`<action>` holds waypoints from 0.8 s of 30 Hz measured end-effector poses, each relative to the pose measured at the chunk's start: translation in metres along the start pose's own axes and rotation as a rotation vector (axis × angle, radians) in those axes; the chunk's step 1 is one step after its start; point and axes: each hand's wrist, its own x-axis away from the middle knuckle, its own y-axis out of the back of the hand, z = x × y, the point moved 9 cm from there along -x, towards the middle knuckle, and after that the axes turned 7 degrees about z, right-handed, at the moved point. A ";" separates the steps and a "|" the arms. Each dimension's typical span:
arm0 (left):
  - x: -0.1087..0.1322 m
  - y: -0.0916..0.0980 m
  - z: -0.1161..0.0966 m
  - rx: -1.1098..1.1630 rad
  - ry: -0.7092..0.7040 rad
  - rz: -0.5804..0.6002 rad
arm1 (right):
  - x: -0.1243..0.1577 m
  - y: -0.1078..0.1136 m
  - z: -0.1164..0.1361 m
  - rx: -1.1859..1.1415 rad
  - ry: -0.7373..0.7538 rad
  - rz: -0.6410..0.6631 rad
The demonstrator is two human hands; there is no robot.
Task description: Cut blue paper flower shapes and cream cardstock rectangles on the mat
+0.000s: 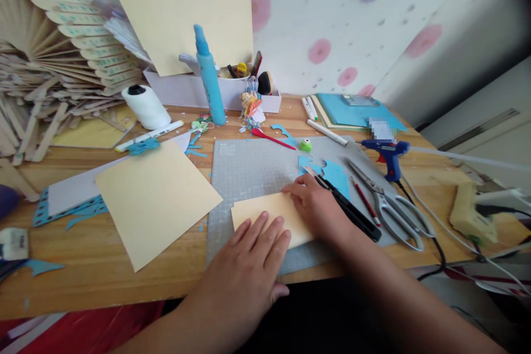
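Observation:
A sheet of cream paper [255,206], folded over with its edges slightly offset, lies on the grey cutting mat [249,163]. My left hand [255,260] rests flat on it, fingers stretched out, thumb off the near edge. At the paper's right end, my right hand [319,204] is closed with bent fingers at the far edge; its palm side is hidden. Just beyond that hand is a black utility knife [352,213] lying partly over blue paper scraps [338,177]. To the left, a square cream sheet [160,199] overlaps the mat's edge.
Large scissors [384,199] and a red pencil [365,199] lie at the right, before a blue glue gun [388,155] with its cord. Behind stand a blue spray bottle [211,83], a thread spool [146,106] and a white organizer box [178,88]. Wooden sticks [53,66] pile up far left.

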 end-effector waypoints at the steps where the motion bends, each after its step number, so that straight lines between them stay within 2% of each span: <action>1: -0.001 -0.002 0.000 0.003 -0.001 0.021 | 0.000 0.000 0.000 0.006 -0.010 0.003; 6: -0.005 -0.010 0.004 0.060 -0.008 0.083 | 0.000 -0.001 -0.003 0.027 -0.015 0.000; 15: -0.005 -0.012 0.005 0.147 -0.001 0.140 | 0.002 -0.001 -0.003 0.033 0.007 -0.024; 24: 0.001 -0.014 0.008 0.127 -0.011 0.104 | -0.001 -0.008 -0.003 0.057 0.020 -0.018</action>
